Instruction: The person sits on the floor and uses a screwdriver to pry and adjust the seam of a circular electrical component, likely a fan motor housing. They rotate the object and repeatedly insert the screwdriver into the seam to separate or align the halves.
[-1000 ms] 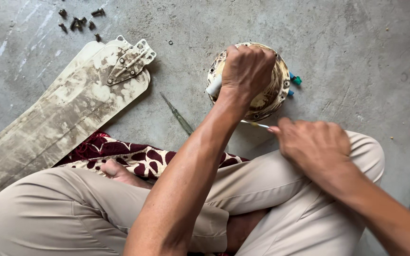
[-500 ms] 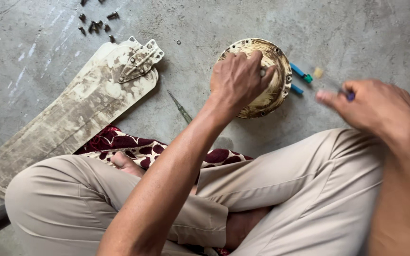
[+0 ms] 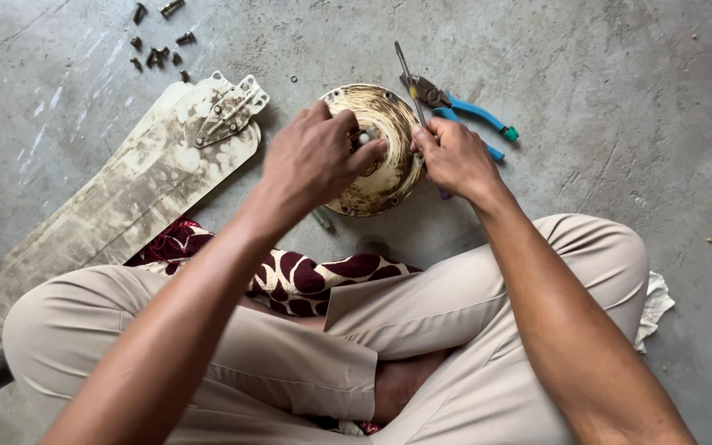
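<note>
A round, rusty cream-coloured fan motor housing (image 3: pixel 389 177) lies on the concrete floor in front of my crossed legs. My left hand (image 3: pixel 316 158) rests on its left side, fingers curled over the white centre shaft. My right hand (image 3: pixel 455 158) sits at the housing's right edge and grips a thin screwdriver (image 3: pixel 406 76), whose shaft points up and away past the rim.
Blue-handled pliers (image 3: pixel 467 111) lie just right of the housing. Stained fan blades (image 3: pixel 125 194) with a metal bracket lie at the left, several dark screws (image 3: pixel 156 49) beyond them. A patterned cushion (image 3: pixel 306 276) is under my legs, a white cloth (image 3: pixel 657 305) at right.
My right hand came back from the right, near the pliers, to the housing's edge, now holding the screwdriver upright. My left hand stayed on the housing.
</note>
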